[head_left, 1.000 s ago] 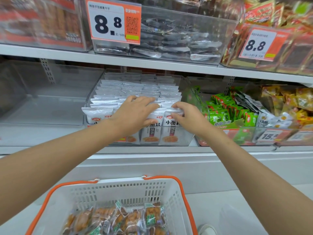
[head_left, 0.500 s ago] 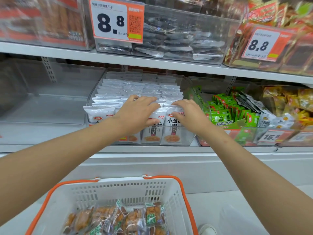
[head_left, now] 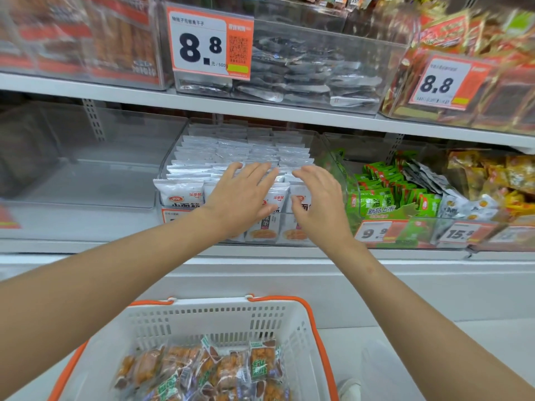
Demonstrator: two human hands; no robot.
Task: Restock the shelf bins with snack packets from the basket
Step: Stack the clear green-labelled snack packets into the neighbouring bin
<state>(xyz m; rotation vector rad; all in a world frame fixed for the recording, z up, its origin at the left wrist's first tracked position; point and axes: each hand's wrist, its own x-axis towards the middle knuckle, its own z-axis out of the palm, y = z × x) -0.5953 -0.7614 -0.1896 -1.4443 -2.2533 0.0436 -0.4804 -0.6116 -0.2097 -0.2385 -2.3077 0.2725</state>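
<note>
Fingers [head_left: 254, 172] of left hand [head_left: 240, 198] straight and slightly spread, flat over tops of white packets [head_left: 202, 151] filed upright in clear bin [head_left: 320, 149]. Right hand [head_left: 318, 204] just beside it, fingers relaxed, holding nothing. Basket [head_left: 220, 316] below holds orange snack packets [head_left: 231, 369].

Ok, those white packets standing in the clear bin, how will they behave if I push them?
Probably light and floppy: the white packets are thin sealed pouches. Standing in tight rows, a pushed one likely leans on neighbours rather than falling. Glossy film may slip.
</note>
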